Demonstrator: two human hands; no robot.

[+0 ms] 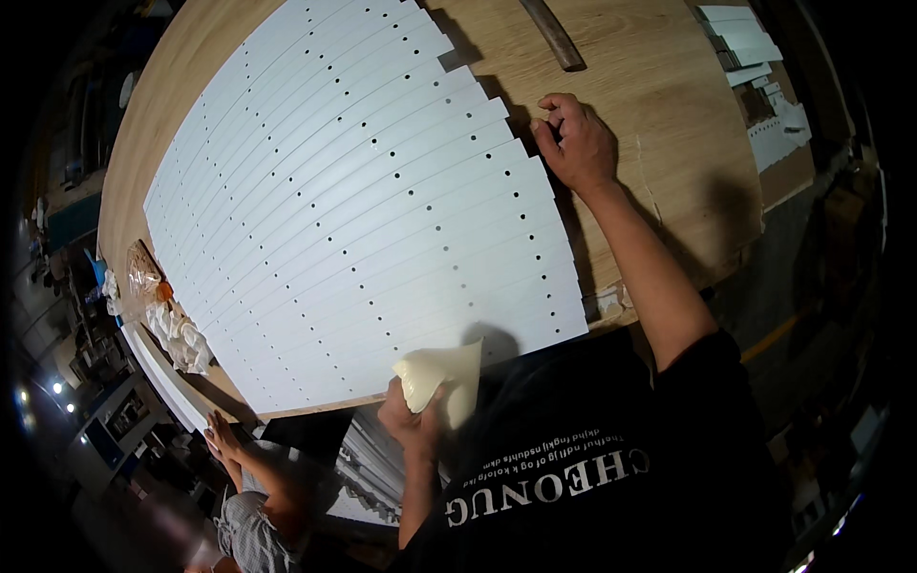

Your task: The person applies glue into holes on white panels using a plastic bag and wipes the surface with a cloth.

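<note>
My left hand (411,417) is closed round a pale yellow, folded cloth-like piece (457,374), low at the near edge of the table. This piece hangs over the near edge of a broad layer of white strips (315,191), laid side by side with rows of dark round holes. Just beyond the strips' stepped right ends, my right hand (581,143) hovers over or rests on the wood; which one I cannot tell. Its fingers are loosely bent, the thumb stands apart, and nothing shows in them.
A wooden tabletop (659,105) lies under the strips. On it, a dark bar (554,36) is at the far side. White offcuts (740,43) sit at far right, crumpled plastic (181,334) at left. Another person's hands (224,444) touch a long white piece (164,377) at lower left.
</note>
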